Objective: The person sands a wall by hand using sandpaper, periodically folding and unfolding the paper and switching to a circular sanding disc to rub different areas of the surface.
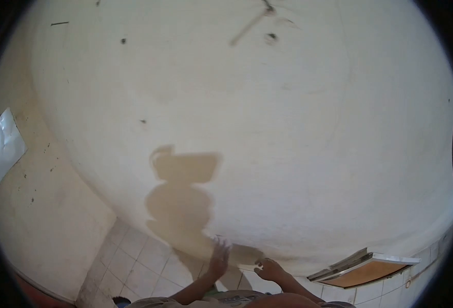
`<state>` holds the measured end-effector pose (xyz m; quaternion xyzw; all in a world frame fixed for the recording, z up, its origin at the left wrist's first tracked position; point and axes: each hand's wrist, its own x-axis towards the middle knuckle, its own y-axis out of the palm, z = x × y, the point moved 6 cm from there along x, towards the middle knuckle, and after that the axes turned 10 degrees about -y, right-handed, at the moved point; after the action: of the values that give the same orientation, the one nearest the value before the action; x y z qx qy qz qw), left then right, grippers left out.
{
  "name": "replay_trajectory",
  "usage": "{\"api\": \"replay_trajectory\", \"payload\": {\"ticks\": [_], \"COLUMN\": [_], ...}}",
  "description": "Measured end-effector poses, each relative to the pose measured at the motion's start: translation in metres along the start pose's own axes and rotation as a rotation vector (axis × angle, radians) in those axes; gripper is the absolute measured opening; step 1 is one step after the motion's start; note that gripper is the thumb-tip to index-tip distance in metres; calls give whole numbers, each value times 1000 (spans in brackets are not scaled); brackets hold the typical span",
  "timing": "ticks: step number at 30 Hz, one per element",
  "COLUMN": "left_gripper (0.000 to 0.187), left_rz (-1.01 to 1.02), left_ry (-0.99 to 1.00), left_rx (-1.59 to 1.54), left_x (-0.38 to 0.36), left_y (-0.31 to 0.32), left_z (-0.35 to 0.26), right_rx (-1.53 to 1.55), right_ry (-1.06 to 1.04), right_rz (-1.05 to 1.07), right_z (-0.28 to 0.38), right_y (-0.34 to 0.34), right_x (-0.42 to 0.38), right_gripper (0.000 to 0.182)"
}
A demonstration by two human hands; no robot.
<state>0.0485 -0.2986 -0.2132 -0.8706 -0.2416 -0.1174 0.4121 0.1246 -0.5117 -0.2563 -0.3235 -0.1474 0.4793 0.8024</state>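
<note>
lower centre of frame: left hand raised, fingers spread open; right hand pinches a thin white card, likely light, stiff, best held by its edge, against the wall

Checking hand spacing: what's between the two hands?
Head view: only bare wall, in shadow, between left hand and right hand, which touches a white tile.

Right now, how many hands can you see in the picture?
2, both at the bottom centre against the white wall. The left hand is raised with its fingers spread; the right hand is beside it, touching a small flat white piece. No other hands show.
</note>
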Motion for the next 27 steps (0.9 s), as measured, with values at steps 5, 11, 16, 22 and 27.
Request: {"api": "replay_trajectory", "payload": {"ticks": [5, 11, 16, 22, 27], "left_gripper": [34, 27, 25, 33, 31], "left_rz": [257, 825, 915, 760, 731], "left_ry": [-66, -659, -729, -319, -201], "left_rx": [-530, -888, -1084, -1093, -1157], "left_x": [2, 17, 30, 52, 65], "left_y": [-38, -106, -154, -202, -226], "left_z": [-2, 66, 119, 151, 79], "right_rx": [149, 659, 1029, 783, 397], "right_ry": [231, 107, -127, -86, -195], "right_rz": [-182, -294, -251, -429, -861], "right_z": [40, 133, 223, 328, 342], "right_y": [25, 53, 73, 74, 8], "right_x": [32, 92, 141, 179, 121], "right_gripper": [85, 82, 76, 52, 42]}}
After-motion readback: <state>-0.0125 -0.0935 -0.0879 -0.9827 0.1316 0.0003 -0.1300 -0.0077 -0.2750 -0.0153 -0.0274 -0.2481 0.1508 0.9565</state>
